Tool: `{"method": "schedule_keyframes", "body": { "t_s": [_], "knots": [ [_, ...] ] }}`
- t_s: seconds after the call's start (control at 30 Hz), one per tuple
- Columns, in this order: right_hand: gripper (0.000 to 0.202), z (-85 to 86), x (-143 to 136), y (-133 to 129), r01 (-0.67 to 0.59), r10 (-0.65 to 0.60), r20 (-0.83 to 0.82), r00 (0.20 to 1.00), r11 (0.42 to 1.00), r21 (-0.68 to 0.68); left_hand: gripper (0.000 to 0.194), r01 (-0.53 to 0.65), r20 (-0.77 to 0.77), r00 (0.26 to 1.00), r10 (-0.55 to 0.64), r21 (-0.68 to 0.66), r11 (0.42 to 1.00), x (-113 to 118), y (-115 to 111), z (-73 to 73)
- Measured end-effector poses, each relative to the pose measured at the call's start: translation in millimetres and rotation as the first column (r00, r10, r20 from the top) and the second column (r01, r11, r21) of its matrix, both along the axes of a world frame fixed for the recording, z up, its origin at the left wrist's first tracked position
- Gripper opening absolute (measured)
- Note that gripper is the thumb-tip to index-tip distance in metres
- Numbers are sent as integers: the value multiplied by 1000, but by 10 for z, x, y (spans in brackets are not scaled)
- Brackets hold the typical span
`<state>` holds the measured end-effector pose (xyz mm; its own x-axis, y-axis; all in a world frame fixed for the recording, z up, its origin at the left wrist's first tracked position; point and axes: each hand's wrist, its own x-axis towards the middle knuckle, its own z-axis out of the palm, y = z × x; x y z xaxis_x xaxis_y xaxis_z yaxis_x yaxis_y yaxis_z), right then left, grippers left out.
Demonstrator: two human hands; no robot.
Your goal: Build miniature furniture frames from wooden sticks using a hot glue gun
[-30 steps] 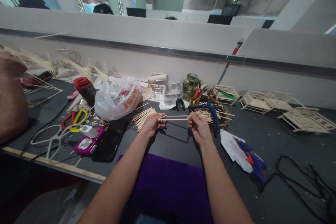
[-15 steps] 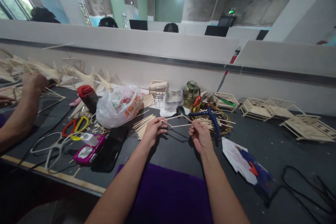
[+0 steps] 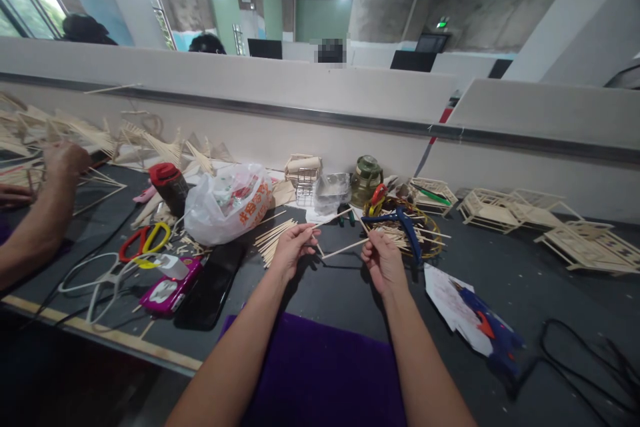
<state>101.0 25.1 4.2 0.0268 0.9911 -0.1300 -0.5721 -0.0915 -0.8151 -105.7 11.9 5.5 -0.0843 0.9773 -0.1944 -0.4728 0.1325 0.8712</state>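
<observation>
Between my two hands is a four-sided frame of thin wooden sticks [image 3: 346, 248], held up over the dark tabletop. My left hand [image 3: 296, 247] pinches its left corner between thumb and fingers. At the right corner, my right hand [image 3: 383, 255] is closed on the sticks. A fan of loose wooden sticks [image 3: 273, 240] lies beside my left hand. Behind my right hand sit a blue-handled tool [image 3: 411, 233] and a round basket [image 3: 433, 250] with more sticks across it.
To the left are a plastic bag [image 3: 215, 210], scissors [image 3: 140, 243], a purple device [image 3: 167, 297] and a black phone [image 3: 213, 287]. A green-lidded jar [image 3: 367, 180] stands behind. Stick models [image 3: 590, 243] and a printed packet [image 3: 475, 313] lie right. Another person's hand [image 3: 67, 157] works far left.
The stick frame has skewed: its near corner has dropped and its far corner has risen slightly. Both my hands keep hold of it in nearly the same place.
</observation>
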Motion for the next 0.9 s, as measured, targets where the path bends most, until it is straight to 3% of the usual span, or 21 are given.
{"method": "schedule_keyframes", "body": {
  "t_s": [0.37,0.9],
  "knots": [
    [36,-4,18,-11,-5,5,1,1000,997,-75,19,86,154,984,-86,12,996,-105,11,44],
    [36,-100,51,17,-22,36,102,994,991,-131,26,94,122,987,-104,81,992,-144,23,-19]
  ]
}}
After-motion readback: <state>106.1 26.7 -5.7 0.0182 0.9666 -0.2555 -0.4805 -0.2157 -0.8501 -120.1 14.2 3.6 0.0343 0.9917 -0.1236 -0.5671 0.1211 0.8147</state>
